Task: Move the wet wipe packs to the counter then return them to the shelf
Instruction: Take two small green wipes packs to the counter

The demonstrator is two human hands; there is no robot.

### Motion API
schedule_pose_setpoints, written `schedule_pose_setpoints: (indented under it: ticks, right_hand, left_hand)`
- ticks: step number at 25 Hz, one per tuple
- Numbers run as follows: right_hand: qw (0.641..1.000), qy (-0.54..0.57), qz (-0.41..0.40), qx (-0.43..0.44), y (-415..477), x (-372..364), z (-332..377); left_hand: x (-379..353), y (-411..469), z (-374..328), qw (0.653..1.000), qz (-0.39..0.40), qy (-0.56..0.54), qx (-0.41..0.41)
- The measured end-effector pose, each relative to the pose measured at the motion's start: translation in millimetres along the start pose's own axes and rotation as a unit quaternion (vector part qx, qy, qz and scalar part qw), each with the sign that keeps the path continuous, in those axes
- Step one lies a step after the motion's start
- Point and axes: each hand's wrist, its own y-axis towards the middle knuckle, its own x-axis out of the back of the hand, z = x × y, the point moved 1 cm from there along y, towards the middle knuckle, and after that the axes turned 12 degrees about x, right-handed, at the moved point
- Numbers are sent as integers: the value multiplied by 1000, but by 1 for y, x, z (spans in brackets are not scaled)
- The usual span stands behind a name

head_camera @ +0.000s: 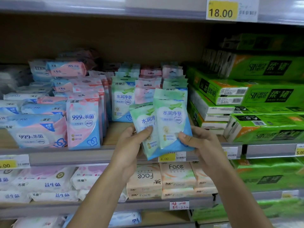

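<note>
**Two green packs held in front of the shelf**

The left hand [131, 142] is pinching the left pack [144, 129], thumb pressing on its face. The right hand [200, 145] is pinching the right pack [172, 122] at its lower corner. The packs are overlapping, fanned so both faces are showing. They are hovering just in front of the shelf [65, 156], above the yellow tag [167, 157], facing a bare gap in the row, probably their slot.

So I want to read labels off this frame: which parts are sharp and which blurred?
Head view: the two green wipe packs in the hands and the 18.00 tag read clearly; the far-left packs and green tissue boxes at right smear; shelf rails bow from wide-angle distortion.
</note>
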Motion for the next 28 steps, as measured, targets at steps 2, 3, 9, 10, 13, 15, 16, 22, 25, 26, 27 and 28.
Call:
schedule_pose_setpoints:
  ticks: [2,3,9,10,13,15,16,22,25,26,27,28]
  right_hand:
    - [1000,-22,10,11,-2,-8,-5]
    - [999,-31,10,17,-2,-10,-6]
    - [999,-46,7,23,-1,-21,-12]
    - [998,-57,21,28,-1,-24,-12]
    - [996,-68,52,35,0,-27,-9]
    - [995,-87,4,43,9,-21,-7]
    - [990,-119,-44,55,16,-16,-8]
    - [937,-326,-97,76,60,-11,-33]
    - [927,-352,-114,54,77,-11,-39]
    - [916,-378,-124,53,80,-10,-40]
    - [905,-398,-137,56,82,-8,-42]
    - [899,-407,-150,58,83,-6,-44]
  left_hand:
    - [-1,-3,-1,1000,2,-10,-1]
    - [-1,-3,-1,1000,1,-15,-5]
    - [-3,-14,-4,998,41,16,-42]
    - [-4,-14,-4,998,33,27,-51]
    - [-2,-12,-3,998,12,23,-57]
    - [1,-11,-3,998,6,20,-58]
    - [2,-10,-3,998,3,20,-60]
    - [10,-7,-5,997,-8,2,-75]
    - [12,-9,-6,997,-4,4,-80]
    - [13,-8,-6,997,-5,7,-83]
    - [14,-8,-6,996,-6,8,-85]
    - [15,-7,-6,996,-8,8,-87]
